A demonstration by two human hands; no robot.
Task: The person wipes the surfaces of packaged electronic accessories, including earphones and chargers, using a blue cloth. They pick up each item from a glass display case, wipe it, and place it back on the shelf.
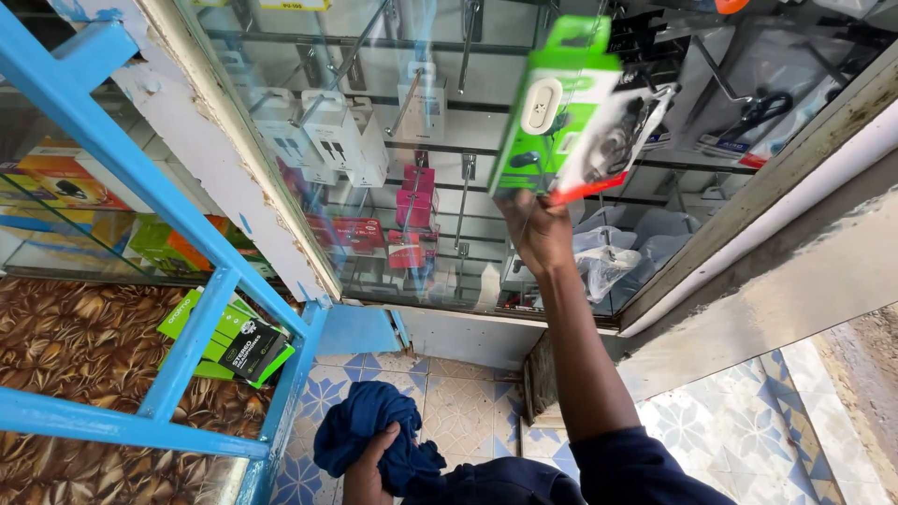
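Left hand (369,468) low at frame bottom, grip closed on a bunched dark blue cloth (374,435), held over the patterned floor tiles (458,402). Sleeve of the right arm is dark blue too.

Right hand (535,229) raised at arm's length up to the glass display case (393,140). Grip closed on the lower edge of two flat retail packs, held together and fanned: a green pack (552,103) with a white oval window, and behind it on the right a white-and-red pack (617,131) with something dark inside. Both blurred, contents not readable. Cannot tell whether the packs touch the glass or just sit in front of it.

Left of the hands: blue painted metal frame (178,234) over a table with a brown leaf-pattern cover (75,346). Green-and-black boxes (238,341) lie on it near the frame's corner.

Behind the glass: white boxes (341,136) hanging on hooks, pink and red packs (412,210) lower down, crumpled clear bags (617,248) bottom right.
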